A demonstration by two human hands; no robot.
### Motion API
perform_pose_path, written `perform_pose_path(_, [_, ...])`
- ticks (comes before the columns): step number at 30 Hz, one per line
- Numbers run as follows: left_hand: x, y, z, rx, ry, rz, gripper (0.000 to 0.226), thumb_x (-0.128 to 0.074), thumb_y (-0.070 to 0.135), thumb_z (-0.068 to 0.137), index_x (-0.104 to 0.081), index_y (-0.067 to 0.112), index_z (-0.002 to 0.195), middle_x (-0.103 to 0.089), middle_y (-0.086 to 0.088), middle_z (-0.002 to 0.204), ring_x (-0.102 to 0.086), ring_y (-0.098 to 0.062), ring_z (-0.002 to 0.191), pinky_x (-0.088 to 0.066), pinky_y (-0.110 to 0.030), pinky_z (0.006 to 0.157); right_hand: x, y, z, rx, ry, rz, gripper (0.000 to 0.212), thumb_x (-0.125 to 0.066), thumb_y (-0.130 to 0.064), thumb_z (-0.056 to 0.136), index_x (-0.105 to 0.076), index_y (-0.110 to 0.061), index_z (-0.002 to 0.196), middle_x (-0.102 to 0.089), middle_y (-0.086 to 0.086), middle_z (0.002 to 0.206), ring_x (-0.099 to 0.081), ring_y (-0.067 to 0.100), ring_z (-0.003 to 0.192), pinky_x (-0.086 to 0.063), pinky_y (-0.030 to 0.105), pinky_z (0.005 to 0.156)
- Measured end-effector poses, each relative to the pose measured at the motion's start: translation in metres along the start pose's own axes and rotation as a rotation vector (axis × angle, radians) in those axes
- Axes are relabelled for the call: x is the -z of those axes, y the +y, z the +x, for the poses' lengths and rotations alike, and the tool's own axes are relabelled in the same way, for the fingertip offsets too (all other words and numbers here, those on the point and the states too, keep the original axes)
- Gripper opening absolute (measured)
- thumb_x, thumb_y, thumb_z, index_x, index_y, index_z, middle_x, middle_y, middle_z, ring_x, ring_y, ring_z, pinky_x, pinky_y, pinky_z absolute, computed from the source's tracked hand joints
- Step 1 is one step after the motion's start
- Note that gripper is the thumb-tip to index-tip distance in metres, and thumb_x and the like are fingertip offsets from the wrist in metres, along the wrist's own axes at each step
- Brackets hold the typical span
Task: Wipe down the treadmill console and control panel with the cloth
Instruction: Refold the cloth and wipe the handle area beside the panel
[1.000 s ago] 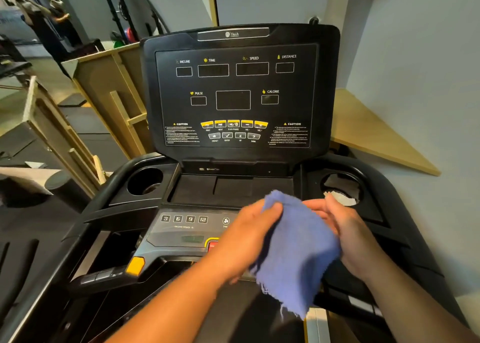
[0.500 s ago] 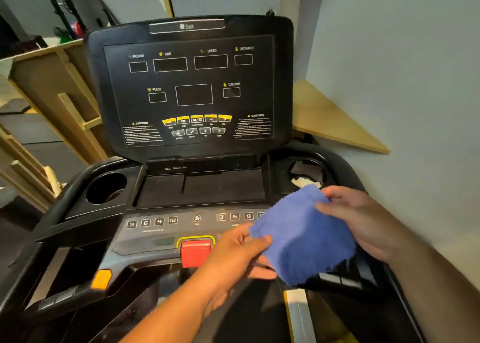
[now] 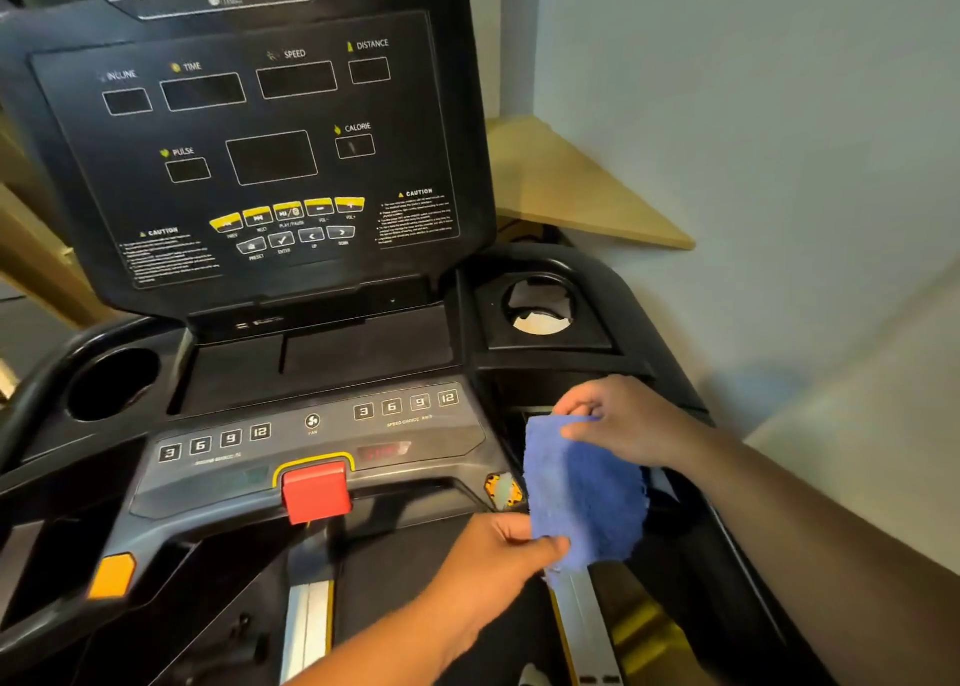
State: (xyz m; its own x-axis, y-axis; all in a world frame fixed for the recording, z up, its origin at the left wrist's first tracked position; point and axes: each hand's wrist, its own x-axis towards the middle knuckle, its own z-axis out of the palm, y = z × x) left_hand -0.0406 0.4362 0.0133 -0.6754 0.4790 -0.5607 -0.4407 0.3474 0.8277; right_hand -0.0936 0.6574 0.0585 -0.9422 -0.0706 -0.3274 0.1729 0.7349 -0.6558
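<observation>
Blue cloth [image 3: 584, 498] hides the console's [image 3: 260, 155] right edge.

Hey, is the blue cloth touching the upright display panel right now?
No, the blue cloth hangs between the left hand and right hand, low beside the speed buttons, well below the display panel.

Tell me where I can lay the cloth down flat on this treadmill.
Best spot: the flat black tray between the upright display panel and the row of number buttons, bordered by the left cup holder. The right cup holder already holds paper. The strip around the red stop key is crowded with buttons.
</observation>
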Motion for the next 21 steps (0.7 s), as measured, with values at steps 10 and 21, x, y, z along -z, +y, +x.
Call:
perform_pose_path(10, [-0.006,-0.011,0.009,0.041,0.093,0.076,0.030,-0.070,0.037,0.092,-0.081,0.008,0.095,-0.074,-0.023,0.098,-0.060,-0.010,0.079,-0.047,-0.020,0.076,-0.031,0.026,0.006,-0.047,-0.066,-0.013,0.016,-0.064,-0.020,0.087,-0.073,-0.021,0.101,-0.073,-0.006,0.090,-0.070,0.011,0.087,-0.058,0.031,0.084])
perform_pose_path(21, [0.008,-0.012,-0.002,-0.048,-0.065,0.348,0.028,-0.061,0.044,0.097,-0.062,0.018,0.086,-0.050,-0.005,0.078,-0.048,-0.014,0.070,-0.039,-0.021,0.063,-0.064,0.018,-0.022,-0.139,-0.103,-0.178,0.020,-0.045,-0.031,0.104,-0.058,-0.021,0.094,-0.060,0.003,0.099,-0.058,0.022,0.102,-0.040,0.034,0.102])
